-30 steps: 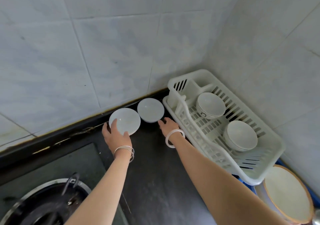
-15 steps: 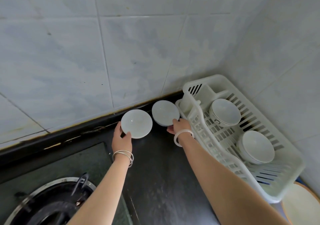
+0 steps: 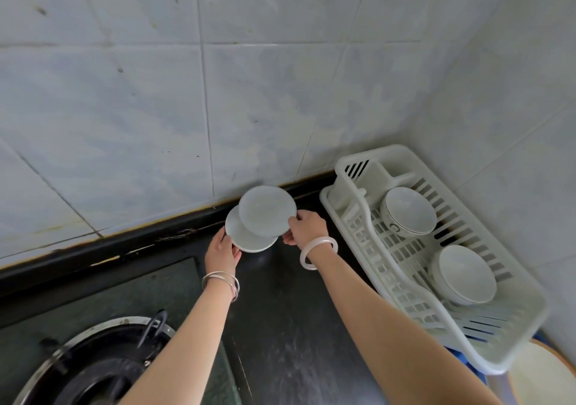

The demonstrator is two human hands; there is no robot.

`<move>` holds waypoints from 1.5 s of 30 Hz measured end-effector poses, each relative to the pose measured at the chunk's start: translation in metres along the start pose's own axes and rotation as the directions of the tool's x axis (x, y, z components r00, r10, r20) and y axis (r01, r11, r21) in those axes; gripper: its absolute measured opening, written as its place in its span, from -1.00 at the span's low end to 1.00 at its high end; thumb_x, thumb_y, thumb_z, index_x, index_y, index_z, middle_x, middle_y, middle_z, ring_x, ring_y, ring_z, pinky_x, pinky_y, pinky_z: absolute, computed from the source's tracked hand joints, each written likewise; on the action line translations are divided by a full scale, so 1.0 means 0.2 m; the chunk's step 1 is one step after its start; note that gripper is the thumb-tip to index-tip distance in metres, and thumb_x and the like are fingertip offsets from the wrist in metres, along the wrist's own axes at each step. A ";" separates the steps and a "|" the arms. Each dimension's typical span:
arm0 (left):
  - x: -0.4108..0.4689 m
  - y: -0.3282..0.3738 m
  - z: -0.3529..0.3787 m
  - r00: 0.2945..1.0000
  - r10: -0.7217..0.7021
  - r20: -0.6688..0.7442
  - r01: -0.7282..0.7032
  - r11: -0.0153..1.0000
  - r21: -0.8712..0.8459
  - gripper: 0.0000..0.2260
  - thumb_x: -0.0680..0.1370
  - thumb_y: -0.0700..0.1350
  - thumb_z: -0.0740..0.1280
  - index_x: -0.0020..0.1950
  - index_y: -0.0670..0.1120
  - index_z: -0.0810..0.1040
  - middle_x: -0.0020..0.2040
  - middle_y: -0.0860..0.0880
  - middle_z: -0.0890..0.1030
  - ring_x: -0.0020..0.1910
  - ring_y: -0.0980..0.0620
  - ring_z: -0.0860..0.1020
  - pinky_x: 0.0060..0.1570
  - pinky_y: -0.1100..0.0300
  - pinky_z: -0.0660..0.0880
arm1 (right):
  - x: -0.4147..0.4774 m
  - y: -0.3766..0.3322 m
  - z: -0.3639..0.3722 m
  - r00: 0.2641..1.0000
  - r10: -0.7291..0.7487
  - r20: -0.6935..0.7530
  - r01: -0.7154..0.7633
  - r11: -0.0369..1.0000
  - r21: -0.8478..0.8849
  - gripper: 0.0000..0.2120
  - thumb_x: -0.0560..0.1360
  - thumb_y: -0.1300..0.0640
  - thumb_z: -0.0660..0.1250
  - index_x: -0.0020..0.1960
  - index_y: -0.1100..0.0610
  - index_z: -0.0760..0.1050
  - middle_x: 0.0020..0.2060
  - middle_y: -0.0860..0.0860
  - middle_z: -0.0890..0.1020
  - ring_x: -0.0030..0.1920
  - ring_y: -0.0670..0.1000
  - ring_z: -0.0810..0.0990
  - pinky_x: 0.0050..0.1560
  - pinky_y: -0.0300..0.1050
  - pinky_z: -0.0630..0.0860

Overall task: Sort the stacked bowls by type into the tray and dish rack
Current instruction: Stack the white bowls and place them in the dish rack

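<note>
- pale grey wall tiles [image 3: 249, 92] meet in a corner behind a black counter [image 3: 280, 326].
- left hand [image 3: 223, 250] grips the near left edge of the bottom bowl [image 3: 249, 242], fingers curled on its rim.
- right hand [image 3: 307, 228] pinches the right edge of the top bowl [image 3: 267, 211] between thumb and fingertips.
- top bowl lies partly over the bottom bowl — it hides the far right part of it.
- both bowls are at the back of the counter, close to the wall and between the two hands.
- i cannot tell if the bottom bowl sits on the counter or is lifted a little.
- white dish rack [image 3: 498, 364] stands on the right, in the corner, near the right hand.
- two more bowls sit in the rack: the far bowl [image 3: 408, 209], with a dark mark on its side, and the near bowl [image 3: 464, 275]. they are apart — not touching.
- pale bangle [image 3: 318, 251] is on the right wrist, and thin silver bangles [image 3: 221, 281] are on the left wrist.
- stove ring [image 3: 93, 364] is at the bottom left, beside the left arm.
- round plate [image 3: 542, 376] with a brown rim peeks out at the bottom right, past the near end of the rack.
</note>
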State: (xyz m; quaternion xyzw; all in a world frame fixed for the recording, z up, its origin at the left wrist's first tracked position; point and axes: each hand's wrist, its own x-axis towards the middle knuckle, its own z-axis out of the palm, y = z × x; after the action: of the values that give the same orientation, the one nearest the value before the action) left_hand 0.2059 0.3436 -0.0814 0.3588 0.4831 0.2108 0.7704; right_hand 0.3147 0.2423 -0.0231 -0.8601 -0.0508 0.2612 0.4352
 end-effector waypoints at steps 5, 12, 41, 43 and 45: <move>0.01 0.02 0.00 0.999 -0.037 -0.010 0.037 0.999 -0.008 -0.67 0.58 -0.11 0.16 0.35 -0.06 0.41 0.28 -0.11 0.48 0.13 -0.07 0.48 0.25 0.04 0.43 | -0.01 -0.02 0.06 0.999 0.022 0.036 -0.019 0.994 -0.104 -0.84 0.53 0.23 0.14 -0.10 0.17 0.50 -0.19 0.23 0.67 -0.18 0.17 0.68 -0.05 0.04 0.64; 0.07 0.05 0.02 0.999 -0.009 0.040 0.005 0.996 0.090 -0.64 0.58 -0.13 0.18 0.38 -0.06 0.36 0.35 -0.14 0.43 0.30 -0.17 0.42 0.26 -0.03 0.40 | 0.01 0.01 0.09 0.995 0.022 0.100 -0.002 0.982 -0.190 -0.79 0.55 0.19 0.14 0.08 0.19 0.51 -0.17 0.20 0.67 -0.19 0.11 0.67 -0.01 0.00 0.63; -0.38 0.24 0.51 0.902 -0.063 0.428 -0.064 0.959 0.276 -0.78 0.54 -0.16 0.25 0.15 0.05 0.48 0.14 -0.04 0.49 0.16 -0.12 0.49 -0.23 0.15 0.52 | -0.28 0.09 -0.66 0.997 0.069 0.047 -0.084 0.811 0.579 -0.65 0.49 0.14 0.36 0.27 0.07 0.48 0.08 0.02 0.58 -0.07 0.11 0.68 -0.20 -0.15 0.64; -0.46 0.24 0.63 0.864 -0.086 0.496 -0.075 0.952 0.297 -0.77 0.54 -0.17 0.24 0.17 0.03 0.48 0.10 -0.03 0.50 0.13 -0.10 0.50 -0.24 0.15 0.53 | -0.33 0.10 -0.80 0.997 0.071 -0.015 -0.048 0.802 0.595 -0.67 0.49 0.15 0.36 0.25 0.10 0.50 0.09 0.05 0.59 -0.10 0.10 0.69 -0.18 -0.14 0.65; -0.53 0.23 0.76 0.827 -0.121 0.550 -0.084 0.939 0.334 -0.72 0.54 -0.18 0.22 0.24 -0.01 0.46 0.08 -0.04 0.49 0.12 -0.11 0.50 -0.18 0.11 0.54 | -0.36 0.12 -0.92 0.994 0.085 -0.069 -0.025 0.786 0.617 -0.68 0.49 0.17 0.35 0.23 0.13 0.51 0.09 0.07 0.59 -0.09 0.11 0.68 -0.17 -0.14 0.66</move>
State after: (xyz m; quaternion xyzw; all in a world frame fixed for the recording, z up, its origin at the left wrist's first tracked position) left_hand 0.2961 0.2492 0.0581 0.5287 0.2675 0.0006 0.8055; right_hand 0.3402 0.0721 0.0773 -0.6839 0.0825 0.2358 0.6855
